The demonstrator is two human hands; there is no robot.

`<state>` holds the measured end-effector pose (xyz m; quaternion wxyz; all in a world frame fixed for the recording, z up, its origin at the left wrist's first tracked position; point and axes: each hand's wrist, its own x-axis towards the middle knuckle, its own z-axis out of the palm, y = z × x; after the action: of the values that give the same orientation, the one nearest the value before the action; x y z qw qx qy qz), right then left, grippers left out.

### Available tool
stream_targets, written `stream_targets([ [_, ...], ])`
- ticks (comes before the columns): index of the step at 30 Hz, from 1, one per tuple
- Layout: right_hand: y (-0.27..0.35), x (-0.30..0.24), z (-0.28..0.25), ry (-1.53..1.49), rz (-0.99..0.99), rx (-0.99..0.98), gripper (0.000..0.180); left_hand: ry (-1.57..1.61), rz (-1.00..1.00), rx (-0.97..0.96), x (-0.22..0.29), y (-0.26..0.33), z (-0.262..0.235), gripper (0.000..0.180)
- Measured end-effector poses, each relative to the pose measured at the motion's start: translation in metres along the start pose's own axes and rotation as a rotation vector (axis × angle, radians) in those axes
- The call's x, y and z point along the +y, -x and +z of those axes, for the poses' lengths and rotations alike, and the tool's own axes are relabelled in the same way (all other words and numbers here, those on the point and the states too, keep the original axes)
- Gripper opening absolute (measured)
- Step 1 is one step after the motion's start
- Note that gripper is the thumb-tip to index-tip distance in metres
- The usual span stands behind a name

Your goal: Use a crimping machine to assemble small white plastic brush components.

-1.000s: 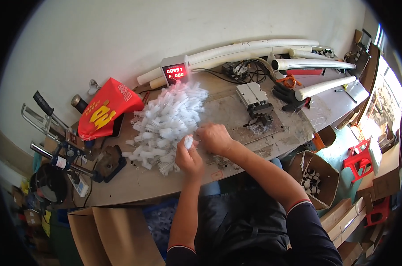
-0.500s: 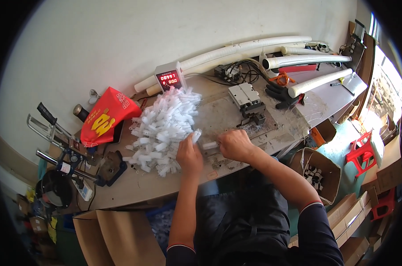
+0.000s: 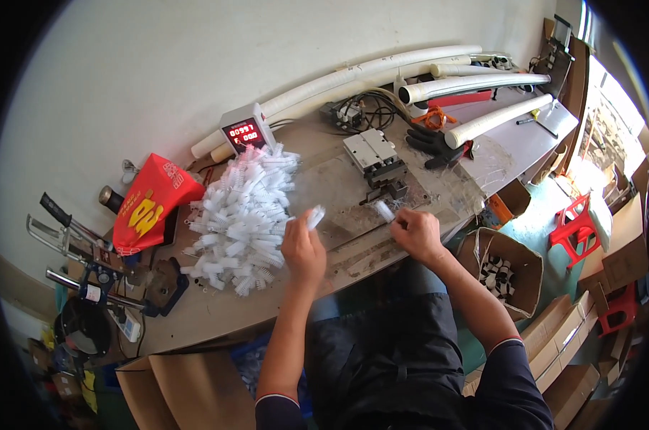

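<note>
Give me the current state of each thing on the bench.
Left hand: holding one white bristly plastic piece.
Right hand: holding a small white cylinder.
Heap of white bristly pieces: loose on bench.
Grey counter box: red digits lit.
Brown cardboard box: open, partly filled.

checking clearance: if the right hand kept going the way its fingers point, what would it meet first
Probably the small metal fixture on the bench: the right hand, holding a small white piece, points up-left toward it. Depth is unclear, so it might pass above.

Workshop: cluttered workbench point(image 3: 217, 315), white pipes point(image 3: 382, 68) along the far wall, clamps point(image 3: 59, 236) left, cardboard boxes point(image 3: 507, 269) right.
</note>
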<state>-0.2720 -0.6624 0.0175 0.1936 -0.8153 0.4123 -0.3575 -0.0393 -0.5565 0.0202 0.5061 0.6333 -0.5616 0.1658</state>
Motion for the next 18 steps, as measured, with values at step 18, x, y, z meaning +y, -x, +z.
stream_targets([
  [18,-0.027,0.013,0.025,0.050,0.178,0.162,0.015,0.316,-0.332,-0.144,-0.022,-0.033,0.076,0.022],
])
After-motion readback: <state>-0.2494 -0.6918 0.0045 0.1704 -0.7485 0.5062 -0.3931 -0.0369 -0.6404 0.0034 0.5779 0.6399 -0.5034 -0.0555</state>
